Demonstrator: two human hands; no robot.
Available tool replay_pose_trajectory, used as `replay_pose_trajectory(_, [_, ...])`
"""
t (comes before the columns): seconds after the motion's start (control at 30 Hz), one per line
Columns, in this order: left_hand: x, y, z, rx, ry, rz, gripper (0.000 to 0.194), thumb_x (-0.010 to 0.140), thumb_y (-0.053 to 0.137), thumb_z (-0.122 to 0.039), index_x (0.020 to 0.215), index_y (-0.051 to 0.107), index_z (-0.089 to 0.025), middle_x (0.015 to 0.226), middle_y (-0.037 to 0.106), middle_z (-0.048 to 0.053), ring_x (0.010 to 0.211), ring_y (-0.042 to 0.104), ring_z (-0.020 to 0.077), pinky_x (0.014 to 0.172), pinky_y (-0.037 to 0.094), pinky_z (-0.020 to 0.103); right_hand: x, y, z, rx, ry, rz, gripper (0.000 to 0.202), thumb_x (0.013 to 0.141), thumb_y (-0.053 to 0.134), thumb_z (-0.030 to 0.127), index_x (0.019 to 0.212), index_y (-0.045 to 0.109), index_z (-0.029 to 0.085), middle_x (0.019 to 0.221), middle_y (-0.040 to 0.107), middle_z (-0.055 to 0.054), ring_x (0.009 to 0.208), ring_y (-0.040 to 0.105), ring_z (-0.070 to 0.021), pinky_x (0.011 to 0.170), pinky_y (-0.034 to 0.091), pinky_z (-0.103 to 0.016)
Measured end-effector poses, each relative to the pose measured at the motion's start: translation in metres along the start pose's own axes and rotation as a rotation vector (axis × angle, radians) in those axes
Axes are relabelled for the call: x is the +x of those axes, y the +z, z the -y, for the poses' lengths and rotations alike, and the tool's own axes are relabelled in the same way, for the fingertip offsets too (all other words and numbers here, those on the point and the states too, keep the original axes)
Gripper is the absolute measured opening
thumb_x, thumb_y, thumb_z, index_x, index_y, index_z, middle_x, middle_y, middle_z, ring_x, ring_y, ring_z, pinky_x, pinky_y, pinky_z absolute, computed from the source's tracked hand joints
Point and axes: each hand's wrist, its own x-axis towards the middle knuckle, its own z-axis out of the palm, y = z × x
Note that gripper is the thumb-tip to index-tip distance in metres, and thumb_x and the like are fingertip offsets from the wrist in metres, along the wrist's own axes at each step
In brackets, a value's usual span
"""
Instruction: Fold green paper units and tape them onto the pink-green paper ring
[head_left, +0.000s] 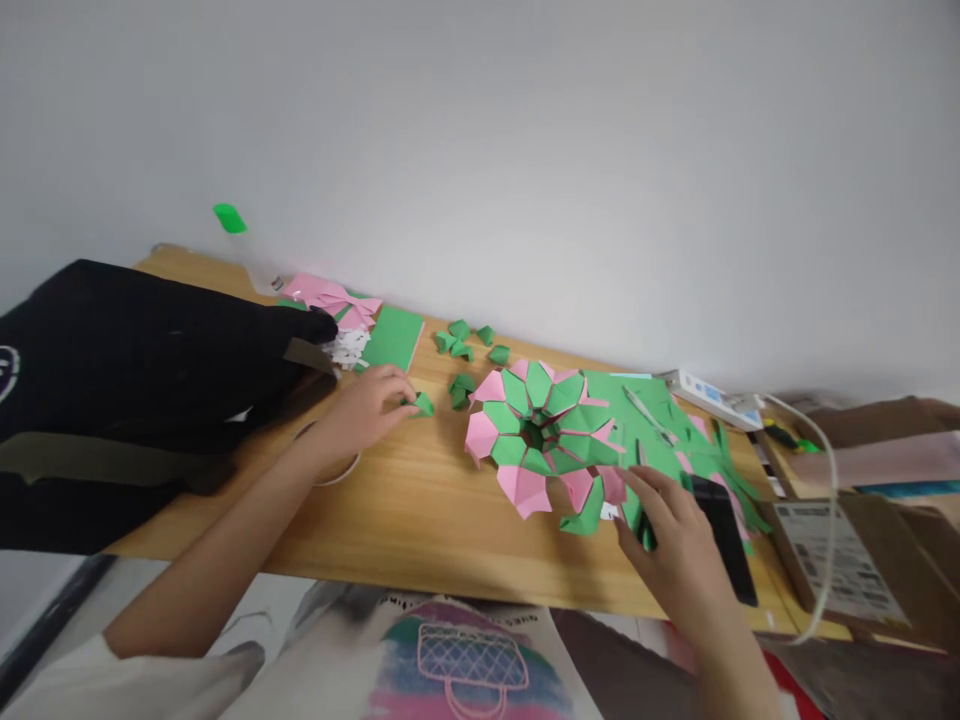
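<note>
My left hand (372, 408) is over the table's left part, its fingertips closed on a small folded green paper piece (422, 404). A round paper model of green and pink units (540, 430) lies in the middle, with a dark hole at its centre. My right hand (667, 530) is at the model's lower right edge, its fingertips at a pink flap. Several folded green pieces (460, 347) lie beyond, between the model and a green sheet (393, 338). Another green piece (461, 390) sits just left of the model.
A black bag (142, 380) covers the left end. Green paper sheets (637, 410), a black phone (724, 535) and a white power strip (711, 396) with a cable are at right, beside a cardboard box (847, 560). A green-capped bottle (230, 218) stands at the back left.
</note>
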Motion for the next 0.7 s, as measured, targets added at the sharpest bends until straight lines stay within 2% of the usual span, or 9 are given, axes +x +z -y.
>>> replay_pose_trajectory(0.07, [-0.013, -0.004, -0.016, -0.087, 0.001, 0.011, 0.021, 0.08, 0.059, -0.04, 0.075, 0.062, -0.019, 0.084, 0.066, 0.005, 0.082, 0.063, 0.0211, 0.077, 0.051, 0.035, -0.005, -0.011, 0.004, 0.039, 0.073, -0.029, 0.034, 0.091, 0.048, 0.022, 0.124, 0.056, 0.019, 0.112, 0.064, -0.015, 0.1, 0.063, -0.0306, 0.078, 0.051, -0.045])
replay_pose_trajectory(0.13, [-0.026, -0.003, -0.033, -0.205, -0.003, 0.023, 0.023, 0.084, 0.056, -0.042, 0.078, 0.06, -0.019, 0.077, 0.065, 0.003, 0.071, 0.062, 0.0167, 0.066, 0.05, 0.028, -0.005, -0.023, 0.019, 0.114, 0.174, -0.089, 0.031, 0.091, 0.051, 0.024, 0.122, 0.058, 0.021, 0.111, 0.066, -0.013, 0.101, 0.064, -0.029, 0.081, 0.051, -0.043])
replay_pose_trajectory(0.27, [-0.048, 0.013, -0.066, -0.619, -0.022, 0.092, 0.022, 0.082, 0.064, -0.04, 0.074, 0.057, -0.02, 0.067, 0.06, -0.001, 0.061, 0.056, 0.0123, 0.056, 0.046, 0.023, 0.005, -0.035, 0.072, 0.487, 0.337, -0.196, 0.021, 0.091, 0.059, 0.025, 0.111, 0.062, 0.025, 0.102, 0.071, -0.007, 0.095, 0.067, -0.0223, 0.082, 0.053, -0.035])
replay_pose_trajectory(0.33, [-0.055, 0.026, -0.078, -0.701, -0.022, 0.111, 0.021, 0.082, 0.064, -0.039, 0.075, 0.057, -0.02, 0.068, 0.059, -0.002, 0.061, 0.055, 0.0116, 0.056, 0.047, 0.022, 0.012, -0.033, 0.099, 0.735, 0.35, -0.16, 0.024, 0.093, 0.058, 0.028, 0.116, 0.062, 0.027, 0.098, 0.072, -0.004, 0.089, 0.069, -0.0192, 0.079, 0.055, -0.033])
replay_pose_trajectory(0.37, [-0.058, 0.032, -0.082, -0.716, -0.022, 0.116, 0.02, 0.083, 0.064, -0.038, 0.076, 0.057, -0.02, 0.068, 0.059, -0.002, 0.062, 0.055, 0.0114, 0.058, 0.047, 0.022, 0.015, -0.03, 0.11, 0.854, 0.36, -0.101, 0.025, 0.094, 0.056, 0.03, 0.118, 0.063, 0.027, 0.101, 0.073, -0.004, 0.091, 0.068, -0.0184, 0.08, 0.055, -0.032])
replay_pose_trajectory(0.43, [-0.064, 0.043, -0.088, -0.724, -0.017, 0.132, 0.017, 0.085, 0.063, -0.035, 0.078, 0.057, -0.02, 0.071, 0.06, -0.002, 0.064, 0.056, 0.0114, 0.06, 0.048, 0.022, 0.019, -0.022, 0.124, 1.041, 0.418, -0.026, 0.028, 0.096, 0.053, 0.036, 0.12, 0.063, 0.028, 0.105, 0.073, -0.004, 0.093, 0.068, -0.0174, 0.082, 0.055, -0.032])
replay_pose_trajectory(0.5, [-0.069, 0.052, -0.09, -0.727, -0.004, 0.161, 0.015, 0.086, 0.061, -0.034, 0.081, 0.059, -0.02, 0.074, 0.063, -0.001, 0.067, 0.059, 0.0121, 0.062, 0.05, 0.023, 0.019, -0.015, 0.131, 1.166, 0.473, 0.054, 0.029, 0.095, 0.054, 0.042, 0.116, 0.067, 0.027, 0.1, 0.073, -0.004, 0.088, 0.067, -0.0167, 0.079, 0.055, -0.031])
replay_pose_trajectory(0.6, [-0.075, 0.061, -0.089, -0.733, 0.016, 0.198, 0.015, 0.088, 0.06, -0.034, 0.085, 0.062, -0.019, 0.08, 0.067, 0.002, 0.073, 0.062, 0.0139, 0.065, 0.051, 0.024, 0.017, -0.006, 0.134, 1.324, 0.51, 0.162, 0.027, 0.09, 0.059, 0.046, 0.094, 0.073, 0.023, 0.08, 0.07, -0.001, 0.071, 0.062, -0.0142, 0.066, 0.053, -0.027])
replay_pose_trajectory(0.7, [-0.078, 0.065, -0.089, -0.721, -0.009, 0.196, 0.016, 0.089, 0.059, -0.033, 0.087, 0.064, -0.019, 0.082, 0.069, 0.003, 0.071, 0.062, 0.0134, 0.062, 0.05, 0.024, 0.016, -0.001, 0.134, 1.486, 0.625, 0.152, 0.022, 0.083, 0.068, 0.043, 0.081, 0.071, 0.021, 0.072, 0.066, 0.001, 0.063, 0.057, -0.0112, 0.061, 0.049, -0.024])
